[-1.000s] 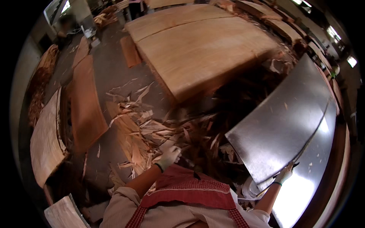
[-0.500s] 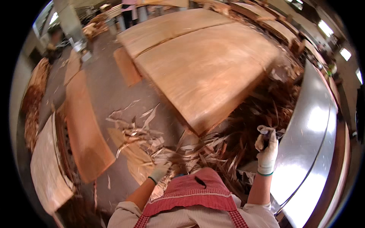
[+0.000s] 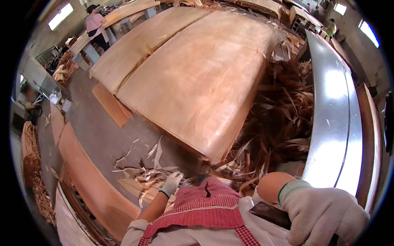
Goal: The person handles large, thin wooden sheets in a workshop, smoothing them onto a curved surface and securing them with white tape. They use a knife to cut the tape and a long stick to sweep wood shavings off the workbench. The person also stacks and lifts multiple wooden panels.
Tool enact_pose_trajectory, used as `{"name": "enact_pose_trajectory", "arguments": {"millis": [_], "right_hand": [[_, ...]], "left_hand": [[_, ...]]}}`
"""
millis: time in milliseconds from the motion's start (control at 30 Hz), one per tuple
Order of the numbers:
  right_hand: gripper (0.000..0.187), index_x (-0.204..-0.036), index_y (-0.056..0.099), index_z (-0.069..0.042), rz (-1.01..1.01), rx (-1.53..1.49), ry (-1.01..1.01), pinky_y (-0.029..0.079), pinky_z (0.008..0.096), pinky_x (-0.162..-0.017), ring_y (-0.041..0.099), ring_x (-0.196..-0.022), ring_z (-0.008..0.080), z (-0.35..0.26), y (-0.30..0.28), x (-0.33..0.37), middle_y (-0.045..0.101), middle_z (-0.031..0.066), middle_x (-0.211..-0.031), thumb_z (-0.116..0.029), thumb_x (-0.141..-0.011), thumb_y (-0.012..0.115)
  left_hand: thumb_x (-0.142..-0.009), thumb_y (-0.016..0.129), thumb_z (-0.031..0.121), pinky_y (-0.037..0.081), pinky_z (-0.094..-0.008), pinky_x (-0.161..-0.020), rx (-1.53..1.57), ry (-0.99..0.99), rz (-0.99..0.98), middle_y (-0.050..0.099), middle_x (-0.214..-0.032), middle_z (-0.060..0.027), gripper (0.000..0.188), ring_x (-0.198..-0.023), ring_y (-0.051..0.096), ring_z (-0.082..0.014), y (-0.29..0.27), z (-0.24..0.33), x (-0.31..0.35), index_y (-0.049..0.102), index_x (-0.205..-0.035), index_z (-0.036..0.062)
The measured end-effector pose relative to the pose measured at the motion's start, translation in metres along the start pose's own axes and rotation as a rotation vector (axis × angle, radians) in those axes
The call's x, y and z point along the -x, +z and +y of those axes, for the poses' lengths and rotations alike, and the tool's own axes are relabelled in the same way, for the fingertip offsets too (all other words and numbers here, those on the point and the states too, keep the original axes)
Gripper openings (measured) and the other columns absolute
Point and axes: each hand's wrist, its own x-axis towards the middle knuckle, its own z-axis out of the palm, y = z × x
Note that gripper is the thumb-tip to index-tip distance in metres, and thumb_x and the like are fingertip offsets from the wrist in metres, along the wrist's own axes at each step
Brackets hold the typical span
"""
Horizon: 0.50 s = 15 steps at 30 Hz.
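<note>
My right hand, in a white knit glove with a green cuff, is raised large and close at the lower right. Its fingers wrap round a dark, flat, blade-like tool; the rest of the tool is hidden behind the glove. My left hand, gloved the same way, hangs low by the apron with its fingers loosely curled and nothing visible in them. Ahead lies a large stack of thin wood veneer sheets, with a gap splitting its top. Torn veneer strips are strewn beside my left hand.
A shiny metal-topped table runs along my right. Between it and the stack is a heap of veneer scraps. Narrower veneer sheets lie to my left. A person in a pink top stands by a far-left bench.
My right hand has risen from beside the metal table to close in front of the camera, bringing the dark tool. My view has turned right; the left hand stays low.
</note>
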Motion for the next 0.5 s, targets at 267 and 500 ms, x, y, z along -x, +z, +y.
{"name": "enact_pose_trajectory", "arguments": {"millis": [267, 500], "right_hand": [[0.029, -0.107, 0.059, -0.017, 0.109, 0.055, -0.031, 0.036, 0.027, -0.035, 0.047, -0.042, 0.0171, 0.062, -0.074, -0.04, 0.052, 0.0099, -0.063, -0.005, -0.08, 0.06], [0.022, -0.1, 0.062, -0.003, 0.79, 0.214, -0.342, 0.049, 0.0356, -0.053, 0.059, -0.063, 0.0277, 0.183, -0.141, 0.086, 0.062, 0.0153, -0.084, -0.022, -0.089, 0.06]], "left_hand": [[-0.096, 0.05, 0.021, 0.053, -0.0315, -0.055, -0.057, -0.138, -0.098, 0.061, -0.084, -0.009, 0.021, -0.065, 0.059, -0.0167, -0.092, 0.031, -0.086, 0.058, -0.103, 0.0024], [-0.098, 0.048, 0.018, 0.052, -0.03, -0.063, -0.546, -0.148, -0.429, 0.061, -0.087, -0.0094, 0.021, -0.07, 0.059, -0.0171, -0.114, 0.109, -0.19, 0.055, -0.106, -0.0005]]}}
